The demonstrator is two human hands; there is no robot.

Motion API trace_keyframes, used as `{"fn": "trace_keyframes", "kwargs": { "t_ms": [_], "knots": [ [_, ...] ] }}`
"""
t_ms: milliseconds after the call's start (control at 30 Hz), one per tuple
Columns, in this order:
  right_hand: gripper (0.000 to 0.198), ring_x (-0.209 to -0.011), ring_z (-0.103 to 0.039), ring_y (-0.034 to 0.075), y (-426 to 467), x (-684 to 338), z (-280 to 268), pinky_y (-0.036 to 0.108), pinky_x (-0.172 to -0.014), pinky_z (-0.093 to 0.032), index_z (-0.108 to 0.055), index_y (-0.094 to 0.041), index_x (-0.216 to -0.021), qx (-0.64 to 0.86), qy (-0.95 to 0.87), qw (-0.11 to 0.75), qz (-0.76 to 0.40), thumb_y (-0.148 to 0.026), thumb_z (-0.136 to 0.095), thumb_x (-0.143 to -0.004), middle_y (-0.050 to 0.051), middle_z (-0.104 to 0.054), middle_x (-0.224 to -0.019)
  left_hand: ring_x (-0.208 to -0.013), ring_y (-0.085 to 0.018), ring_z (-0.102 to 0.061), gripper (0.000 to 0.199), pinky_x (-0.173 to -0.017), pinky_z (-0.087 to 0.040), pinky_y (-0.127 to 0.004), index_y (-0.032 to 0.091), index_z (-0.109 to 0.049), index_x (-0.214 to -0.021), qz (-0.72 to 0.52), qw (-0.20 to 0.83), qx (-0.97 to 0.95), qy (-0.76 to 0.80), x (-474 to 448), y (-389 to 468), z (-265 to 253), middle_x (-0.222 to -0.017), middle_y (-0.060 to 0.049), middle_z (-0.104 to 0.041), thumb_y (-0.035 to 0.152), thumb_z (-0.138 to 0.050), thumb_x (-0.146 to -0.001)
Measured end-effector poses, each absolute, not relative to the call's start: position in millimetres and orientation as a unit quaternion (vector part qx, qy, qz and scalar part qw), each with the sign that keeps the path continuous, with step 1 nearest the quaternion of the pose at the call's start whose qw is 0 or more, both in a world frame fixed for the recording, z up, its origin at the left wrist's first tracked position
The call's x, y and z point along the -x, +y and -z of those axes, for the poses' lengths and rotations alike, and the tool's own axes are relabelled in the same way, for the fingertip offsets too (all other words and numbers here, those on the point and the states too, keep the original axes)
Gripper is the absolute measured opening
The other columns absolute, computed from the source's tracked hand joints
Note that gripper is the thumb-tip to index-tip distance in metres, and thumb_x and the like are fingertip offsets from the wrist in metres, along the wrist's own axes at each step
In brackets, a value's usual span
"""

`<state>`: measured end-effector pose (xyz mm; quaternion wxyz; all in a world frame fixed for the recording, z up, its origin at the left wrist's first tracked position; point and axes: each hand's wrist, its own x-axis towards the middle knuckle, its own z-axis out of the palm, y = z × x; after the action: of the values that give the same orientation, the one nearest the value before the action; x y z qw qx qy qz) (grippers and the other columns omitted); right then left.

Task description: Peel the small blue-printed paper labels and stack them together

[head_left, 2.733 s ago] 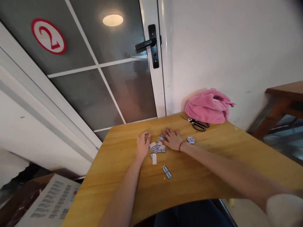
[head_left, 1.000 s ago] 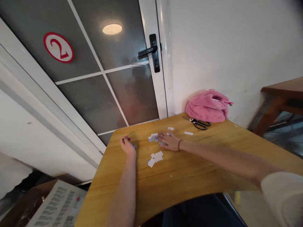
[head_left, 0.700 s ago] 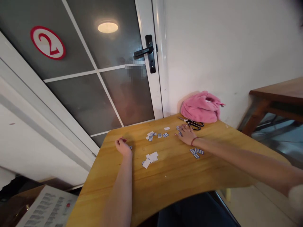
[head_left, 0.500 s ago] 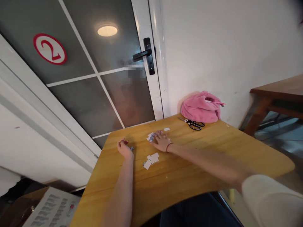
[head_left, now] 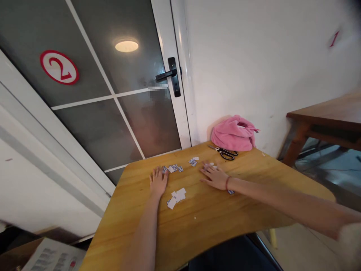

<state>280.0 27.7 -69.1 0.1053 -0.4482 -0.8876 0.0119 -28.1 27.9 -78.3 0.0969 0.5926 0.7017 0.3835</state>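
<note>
The left hand (head_left: 158, 183) was laid palm down on the surface (head_left: 225, 214), its fingers slightly spread. Its fingertips were placed by the left end of a row of cards (head_left: 172, 169), some seen striped in blue, some white; whether the end card was touched could not be told. The right hand (head_left: 216, 177) was held palm down, fingers spread and a little blurred. Pale cards (head_left: 213, 165) were partly covered by those fingers; whether they were pressed could not be told. A striped card (head_left: 230, 192) was half hidden beneath the wrist, where a red band (head_left: 227, 183) was worn. Between the hands, a small group (head_left: 193, 162) was seen toward the far edge, and a mostly white pile (head_left: 177, 197) nearer the body. Scissors (head_left: 226, 153) were set beyond the right hand, beside a pink cloth (head_left: 234, 133).
</note>
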Motion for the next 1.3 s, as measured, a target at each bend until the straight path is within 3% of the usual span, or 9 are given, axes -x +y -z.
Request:
{"fn": "trace_keyframes", "kwargs": {
  "t_ms": [233,333,467,633,733,867,967,1200,1300],
  "knots": [
    [0.064,-0.139,-0.02,0.028,-41.4,-359.1,92.1,0.061,-0.109,-0.006,-0.03,-0.021,-0.144,0.479,-0.87,0.111,0.039,-0.057,-0.027,-0.091,0.009,-0.024,-0.149,-0.139,-0.029,-0.019,0.049,-0.113,-0.004,-0.049,0.014,-0.046,-0.133,-0.234,0.116,-0.74,0.62,-51.0,-0.4,79.9,-0.146,-0.014,-0.034,0.039,-0.035,-0.093],
    [0.065,-0.139,-0.019,0.028,-30.7,-339.5,93.1,0.056,-0.112,-0.008,-0.032,-0.021,-0.143,0.505,-0.854,0.121,0.021,-0.058,-0.03,-0.089,0.008,-0.025,-0.149,-0.139,-0.02,-0.021,0.049,-0.116,-0.01,-0.041,0.021,-0.043,-0.135,-0.203,0.134,-0.792,0.56,-102.1,-24.2,71.7,-0.147,-0.006,-0.034,0.043,-0.032,-0.093],
    [0.069,-0.14,-0.012,0.031,34.4,-306.7,86.8,0.055,-0.112,-0.008,-0.03,-0.007,-0.143,0.567,-0.812,0.142,0.002,-0.052,-0.03,-0.09,0.017,-0.021,-0.149,-0.141,-0.019,-0.017,0.049,-0.116,-0.01,-0.047,0.025,-0.033,-0.14,-0.229,0.147,-0.79,0.549,-124.3,-54.6,50.4,-0.149,-0.004,-0.031,0.042,-0.021,-0.096],
    [0.07,-0.138,-0.018,0.033,88.9,-258.9,76.6,0.053,-0.111,-0.008,-0.034,0.002,-0.139,0.549,-0.816,0.172,-0.053,-0.05,-0.027,-0.092,0.024,-0.027,-0.145,-0.141,-0.026,-0.012,0.058,-0.114,-0.018,-0.051,0.021,-0.031,-0.142,-0.153,0.08,-0.794,0.582,-86.5,-99.6,51.4,-0.151,-0.006,-0.025,0.048,-0.032,-0.091],
    [0.067,-0.138,-0.019,0.029,78.4,-217.4,69.8,0.048,-0.112,-0.009,-0.037,0.001,-0.137,0.453,-0.866,0.192,-0.093,-0.048,-0.022,-0.094,0.02,-0.03,-0.145,-0.14,-0.033,-0.009,0.082,-0.11,-0.02,-0.058,0.021,-0.018,-0.147,-0.127,-0.002,-0.792,0.597,-70.7,-124.3,70.6,-0.152,-0.01,-0.017,0.06,-0.047,-0.081],
    [0.048,-0.134,-0.031,0.013,40.2,-191.1,59.2,0.024,-0.111,-0.02,-0.051,-0.02,-0.13,0.287,-0.928,0.168,-0.166,-0.046,-0.044,-0.09,0.0,-0.045,-0.139,-0.138,-0.039,-0.012,0.102,-0.107,-0.021,-0.062,0.02,-0.012,-0.148,-0.112,-0.074,-0.77,0.624,-52.8,-136.8,88.5,-0.152,-0.016,-0.016,0.07,-0.053,-0.07],
    [0.05,-0.136,-0.027,0.013,7.6,-220.2,51.7,0.025,-0.11,-0.028,-0.046,-0.017,-0.134,0.266,-0.926,0.166,-0.21,-0.044,-0.035,-0.094,0.003,-0.039,-0.143,-0.139,-0.037,-0.012,0.097,-0.109,-0.019,-0.06,0.019,-0.014,-0.148,-0.11,-0.062,-0.75,0.649,-33.7,-127.0,84.6,-0.151,-0.016,-0.017,0.067,-0.053,-0.072],
    [0.056,-0.14,-0.018,0.02,-84.7,-321.6,60.3,0.045,-0.114,-0.022,-0.032,-0.02,-0.143,0.342,-0.865,0.189,-0.313,-0.042,-0.039,-0.092,0.007,-0.026,-0.149,-0.141,-0.03,-0.001,0.067,-0.115,0.0,-0.049,0.011,-0.024,-0.145,-0.217,0.125,-0.707,0.661,-70.7,-43.1,68.8,-0.152,-0.016,-0.014,0.044,-0.042,-0.089],
    [0.053,-0.14,-0.015,0.02,-110.2,-329.0,71.4,0.047,-0.115,-0.018,-0.029,-0.02,-0.144,0.404,-0.848,0.224,-0.26,-0.036,-0.036,-0.094,0.006,-0.023,-0.151,-0.14,-0.027,-0.018,0.054,-0.115,-0.008,-0.05,0.01,-0.029,-0.142,-0.245,0.172,-0.707,0.641,-135.7,-8.1,67.9,-0.146,-0.017,-0.034,0.038,-0.023,-0.096]
  ]
}}
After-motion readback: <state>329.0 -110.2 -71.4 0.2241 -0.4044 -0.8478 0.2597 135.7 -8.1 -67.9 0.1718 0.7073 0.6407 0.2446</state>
